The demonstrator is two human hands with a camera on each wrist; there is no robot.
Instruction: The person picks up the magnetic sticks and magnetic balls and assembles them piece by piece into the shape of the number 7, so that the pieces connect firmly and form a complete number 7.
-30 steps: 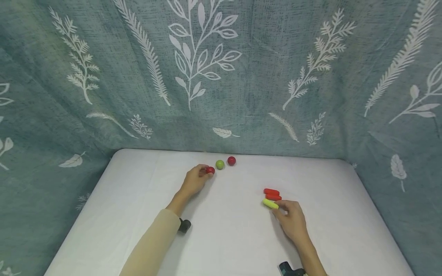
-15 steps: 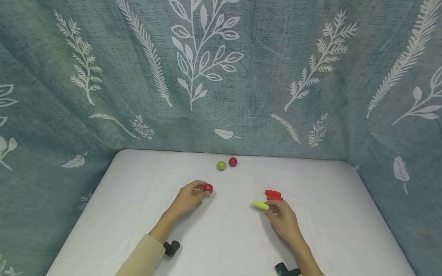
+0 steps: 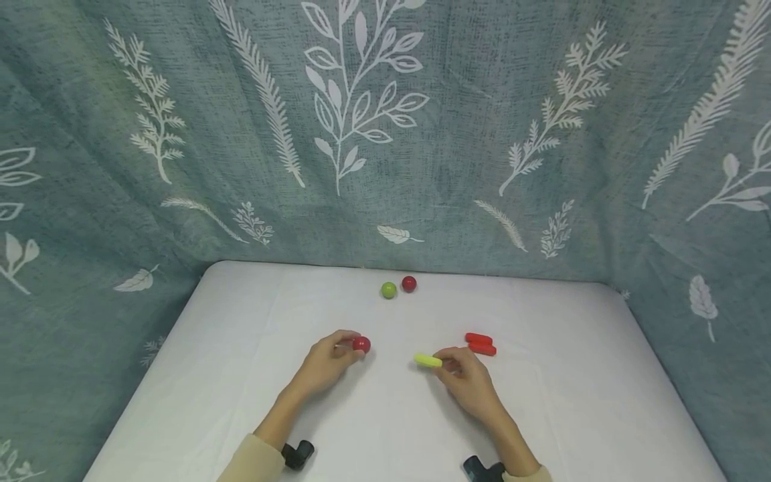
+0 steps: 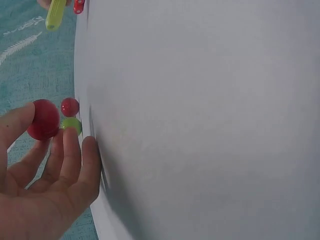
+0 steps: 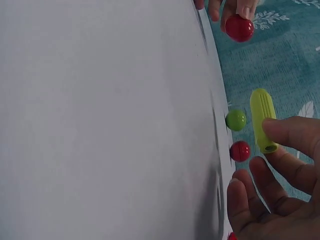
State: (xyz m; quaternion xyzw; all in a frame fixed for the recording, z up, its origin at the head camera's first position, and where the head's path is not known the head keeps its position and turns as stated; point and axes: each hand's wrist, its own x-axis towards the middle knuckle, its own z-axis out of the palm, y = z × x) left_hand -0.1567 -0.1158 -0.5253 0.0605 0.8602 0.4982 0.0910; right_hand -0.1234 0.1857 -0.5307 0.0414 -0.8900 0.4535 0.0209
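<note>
My left hand (image 3: pixel 328 363) pinches a glossy red ball (image 3: pixel 361 345) between thumb and fingertips above the white table. To its right, my right hand (image 3: pixel 468 383) pinches one end of a yellow-green grooved rod (image 3: pixel 427 361), which points toward the left hand without touching the ball. A dark hole shows in the end of the rod (image 5: pixel 270 148) in the right wrist view. Farther back lie a green ball (image 3: pixel 389 290) and a second red ball (image 3: pixel 409 284), side by side. Two red rods (image 3: pixel 478 339) lie together just beyond the right hand.
The white tabletop (image 3: pixel 229 314) has rounded back corners. A green leaf-patterned cloth (image 3: pixel 446 167) hangs behind it and at both sides. Each wrist carries a small dark camera, such as the left camera (image 3: pixel 299 454).
My left hand has drawn the red ball back from beside the green ball toward me. My right hand has carried the yellow-green rod left, away from the red rods.
</note>
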